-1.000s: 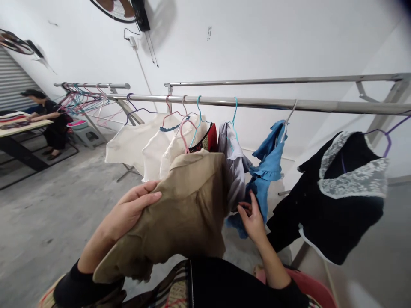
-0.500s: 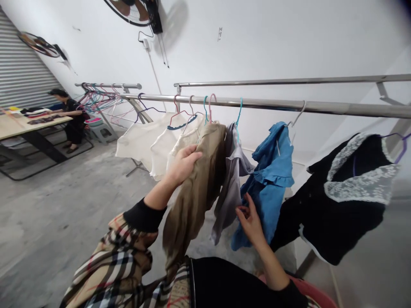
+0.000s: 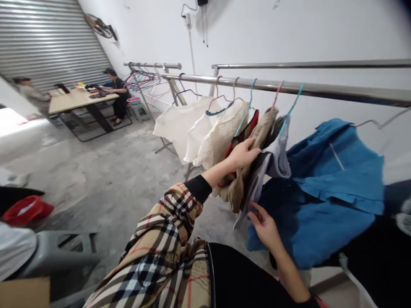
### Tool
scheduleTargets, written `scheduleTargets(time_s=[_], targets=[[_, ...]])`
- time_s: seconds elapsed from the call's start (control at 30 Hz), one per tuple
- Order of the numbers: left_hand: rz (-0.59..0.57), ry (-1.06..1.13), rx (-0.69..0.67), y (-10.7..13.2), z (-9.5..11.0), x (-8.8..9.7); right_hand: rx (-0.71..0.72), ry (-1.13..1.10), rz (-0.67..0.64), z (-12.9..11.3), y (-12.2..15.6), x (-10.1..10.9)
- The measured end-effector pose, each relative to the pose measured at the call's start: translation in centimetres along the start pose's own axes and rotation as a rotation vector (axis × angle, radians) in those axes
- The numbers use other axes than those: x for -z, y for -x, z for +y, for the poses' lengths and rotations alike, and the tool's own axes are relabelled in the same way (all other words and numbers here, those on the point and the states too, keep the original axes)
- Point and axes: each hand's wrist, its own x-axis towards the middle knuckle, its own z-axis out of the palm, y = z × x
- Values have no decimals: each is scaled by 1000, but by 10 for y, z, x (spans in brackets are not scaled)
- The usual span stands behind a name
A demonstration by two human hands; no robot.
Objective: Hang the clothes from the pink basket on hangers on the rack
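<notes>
- Left hand point(image 3: 241, 156) lies against the brown garment point(image 3: 236, 192); I cannot tell whether it grips.
- Right hand point(image 3: 266, 226), loosely open, is just beside the grey garment point(image 3: 280, 156).
- Both garments hang from the rail point(image 3: 205, 78), well apart from its left end.

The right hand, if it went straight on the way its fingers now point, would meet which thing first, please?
The right hand would probably meet the lower part of the grey garment first; the cloth looks very near, though depth is unclear.
</notes>
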Motion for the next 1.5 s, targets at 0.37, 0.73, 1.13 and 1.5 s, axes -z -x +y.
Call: scheduleTargets(time_s=[0.37,0.73,1.13,1.5], targets=[[354,-237,-90,119,-30,121,64,140,-510,-2,-34,-45],[650,-632,-26,69,-106,311,115,178,-709,-61,-87,-115],[157,-470,11,-87,-151,441,133,131,-742,-145,-150,-212],[-334,178,-2,-104,-164,423,176,165,-613,-160,-168,-245]])
